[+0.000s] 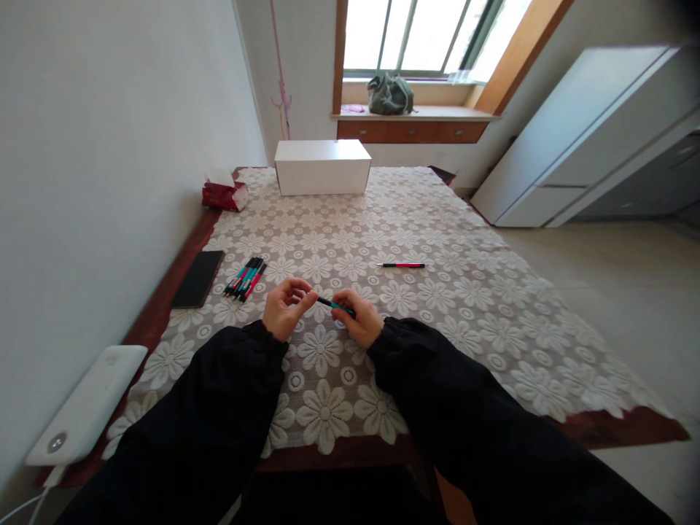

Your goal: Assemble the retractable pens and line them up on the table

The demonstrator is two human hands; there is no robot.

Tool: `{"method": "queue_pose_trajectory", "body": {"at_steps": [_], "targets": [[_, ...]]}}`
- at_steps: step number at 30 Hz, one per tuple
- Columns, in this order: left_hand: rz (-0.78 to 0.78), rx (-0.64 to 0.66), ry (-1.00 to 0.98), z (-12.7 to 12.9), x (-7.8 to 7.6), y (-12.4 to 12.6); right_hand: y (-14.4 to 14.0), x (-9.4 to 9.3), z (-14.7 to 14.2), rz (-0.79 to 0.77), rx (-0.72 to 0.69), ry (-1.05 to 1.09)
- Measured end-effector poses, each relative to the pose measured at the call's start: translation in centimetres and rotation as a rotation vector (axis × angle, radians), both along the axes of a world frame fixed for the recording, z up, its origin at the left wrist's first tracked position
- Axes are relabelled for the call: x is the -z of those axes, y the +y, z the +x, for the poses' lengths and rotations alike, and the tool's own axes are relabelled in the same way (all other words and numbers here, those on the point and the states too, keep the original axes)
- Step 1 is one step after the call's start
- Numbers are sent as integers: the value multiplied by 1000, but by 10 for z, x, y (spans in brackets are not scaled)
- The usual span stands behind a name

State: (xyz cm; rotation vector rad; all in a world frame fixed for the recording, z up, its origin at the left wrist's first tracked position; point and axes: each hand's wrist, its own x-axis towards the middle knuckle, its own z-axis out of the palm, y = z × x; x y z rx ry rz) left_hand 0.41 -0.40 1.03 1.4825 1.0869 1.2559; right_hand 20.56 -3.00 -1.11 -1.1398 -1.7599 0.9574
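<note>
Both hands hold one teal pen [330,302] just above the lace tablecloth [437,240]. My left hand [285,308] pinches its left end, and my right hand [356,318] grips its right part. A bunch of several teal and pink pens [246,278] lies to the left of my left hand. A single pink pen [402,265] lies apart on the cloth, beyond my right hand.
A black phone [197,278] lies at the table's left edge. A white device [84,412] sits at the near left corner. A white box [321,167] and a red tissue pack [223,193] stand at the far end. A white cabinet [580,138] stands at the right.
</note>
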Motion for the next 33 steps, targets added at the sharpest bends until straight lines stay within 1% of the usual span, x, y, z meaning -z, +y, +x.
{"method": "queue_pose_trajectory", "body": {"at_steps": [2,6,9,13,16,20,24,26,31,33], "targets": [[-1,-31,29,0,2,1,0,1,0,1,13,-2],[36,2,49,0,2,1,0,-1,1,9,-11,-4],[68,24,40,0,0,0,0,-3,3,43,-29,-44],[50,35,-4,1,-1,-1,1,-3,4,90,-30,-65],[17,23,-24,2,-2,-1,1,-2,3,90,-12,-63],[15,-5,-1,2,-1,0,0,-1,1,65,25,-61],[22,-83,-3,1,0,1,0,-3,0,72,112,-35],[23,-93,-5,1,0,1,-1,-5,0,62,141,-29],[31,-91,2,1,-1,0,-1,-7,4,47,82,-76],[29,-107,12,1,-1,0,0,-7,5,61,102,-96]]}}
